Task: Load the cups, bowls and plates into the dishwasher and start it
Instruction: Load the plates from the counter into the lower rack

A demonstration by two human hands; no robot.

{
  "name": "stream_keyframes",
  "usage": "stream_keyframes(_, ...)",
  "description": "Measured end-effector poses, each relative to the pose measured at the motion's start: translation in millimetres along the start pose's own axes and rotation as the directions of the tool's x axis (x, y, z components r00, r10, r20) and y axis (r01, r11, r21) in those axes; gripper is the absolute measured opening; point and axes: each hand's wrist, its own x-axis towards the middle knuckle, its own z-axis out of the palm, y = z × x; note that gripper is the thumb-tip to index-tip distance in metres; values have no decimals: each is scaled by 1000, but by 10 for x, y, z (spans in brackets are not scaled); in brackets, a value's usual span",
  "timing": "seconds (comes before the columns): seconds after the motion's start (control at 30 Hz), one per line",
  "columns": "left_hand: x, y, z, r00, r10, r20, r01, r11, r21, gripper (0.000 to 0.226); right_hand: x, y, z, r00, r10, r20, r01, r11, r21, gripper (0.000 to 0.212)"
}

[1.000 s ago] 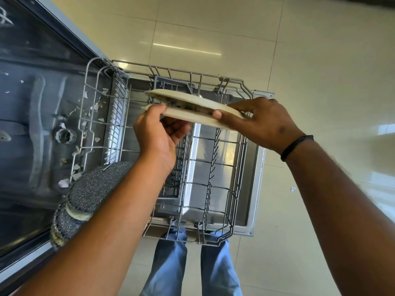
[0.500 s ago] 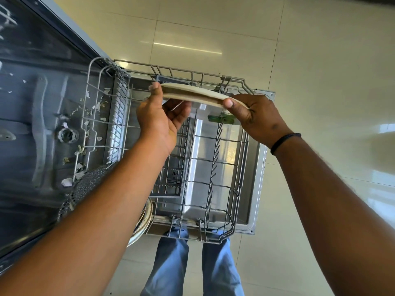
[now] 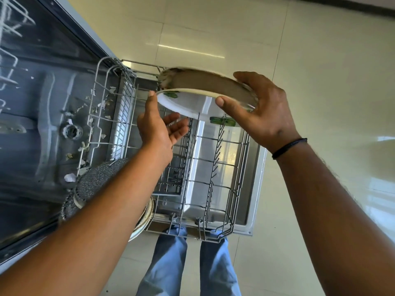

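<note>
Head view, right hand (image 3: 263,112) gripping two white green-patterned plates (image 3: 188,103), left hand (image 3: 158,129) fingers open

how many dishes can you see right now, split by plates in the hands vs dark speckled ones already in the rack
White plates held over the rack, gripped by the right hand with the left hand touching the lower plate's edge: 2, the upper plate and the lower plate
Dark speckled dishes in the rack: at least 2, partly hidden by the arm
Total: at least 4
</note>
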Motion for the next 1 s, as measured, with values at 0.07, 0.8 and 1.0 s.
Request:
stream_keyframes(0.07, -28, 4, -31, 1000, 4, 7, -4, 1000, 7, 64, 35, -15, -19, 1000, -14, -10, 14, 999, -36, 78)
stream_keyframes(0.8, -576, 23, -429, 995, 46, 83, -54, 994, 97, 21, -407, -790, 447, 901, -298, -317, 231, 945, -232, 17)
stream_keyframes(1.0, -1505, 649, -688, 990, 54, 129, -71, 988, 134, 14, -855, -1948, 109, 971, -238, -37, 238, 971, 6, 25)
